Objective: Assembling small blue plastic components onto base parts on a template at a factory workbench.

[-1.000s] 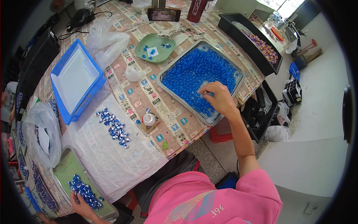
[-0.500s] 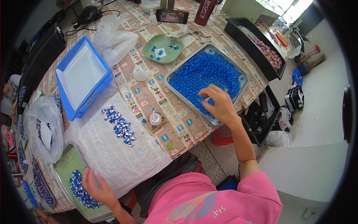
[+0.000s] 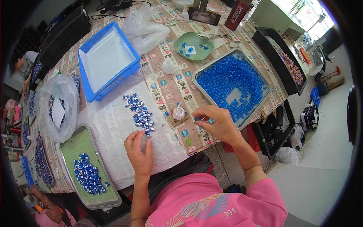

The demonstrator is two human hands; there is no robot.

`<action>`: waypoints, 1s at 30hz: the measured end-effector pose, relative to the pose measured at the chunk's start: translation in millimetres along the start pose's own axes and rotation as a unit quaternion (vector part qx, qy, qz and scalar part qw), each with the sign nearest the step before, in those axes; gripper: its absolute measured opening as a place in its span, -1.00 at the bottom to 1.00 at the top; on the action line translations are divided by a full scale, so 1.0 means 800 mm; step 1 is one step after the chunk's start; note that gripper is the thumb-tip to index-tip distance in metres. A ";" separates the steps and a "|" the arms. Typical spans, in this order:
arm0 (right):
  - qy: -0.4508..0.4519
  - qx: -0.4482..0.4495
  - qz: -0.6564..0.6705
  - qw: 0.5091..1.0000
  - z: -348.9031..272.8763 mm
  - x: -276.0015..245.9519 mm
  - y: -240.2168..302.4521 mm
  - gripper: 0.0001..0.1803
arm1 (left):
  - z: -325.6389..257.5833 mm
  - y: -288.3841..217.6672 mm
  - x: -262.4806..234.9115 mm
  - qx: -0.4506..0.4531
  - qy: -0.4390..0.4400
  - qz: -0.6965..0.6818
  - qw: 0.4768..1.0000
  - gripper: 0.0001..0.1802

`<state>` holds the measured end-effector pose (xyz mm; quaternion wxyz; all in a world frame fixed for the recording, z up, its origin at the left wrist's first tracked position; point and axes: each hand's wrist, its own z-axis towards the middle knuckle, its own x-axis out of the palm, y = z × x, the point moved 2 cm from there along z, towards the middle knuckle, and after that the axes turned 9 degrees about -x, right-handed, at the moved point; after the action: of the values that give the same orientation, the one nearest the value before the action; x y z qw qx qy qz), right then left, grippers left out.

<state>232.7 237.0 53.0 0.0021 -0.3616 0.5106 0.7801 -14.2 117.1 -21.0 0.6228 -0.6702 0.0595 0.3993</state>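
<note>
My right hand is closed in a pinch around a small blue bead, between the blue bead tray and a small round white pot. Loose, clear blue beads cover much of that metal tray, apart from a bare patch. My left hand is over the white sheet, thumb and fingers apart. Its fingertips are by the near end of a cluster of blue-and-white pieces; whether they touch is unclear. More blue-and-white pieces lie heaped in a green-lined tray at the left.
A blue plastic tray with a white liner and a clear plastic bag lie farther back. A green dish holds several beads. Beyond are a phone and red bottle. Another person is at lower left.
My right hand has left the bead tray, moving toward me and left, with a blue bead now in its pinch. The left hand has moved from the green-lined tray to the white sheet. The view has shifted.
</note>
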 end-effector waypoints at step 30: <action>0.019 0.099 0.128 0.987 0.006 0.036 0.032 -0.74 | 0.011 0.016 -0.020 0.052 -0.019 -0.012 0.998 -0.82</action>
<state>198.9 218.3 58.0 -0.0716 -0.3054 0.6277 0.7125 -36.2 115.4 -20.7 0.6629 -0.6297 0.0601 0.4005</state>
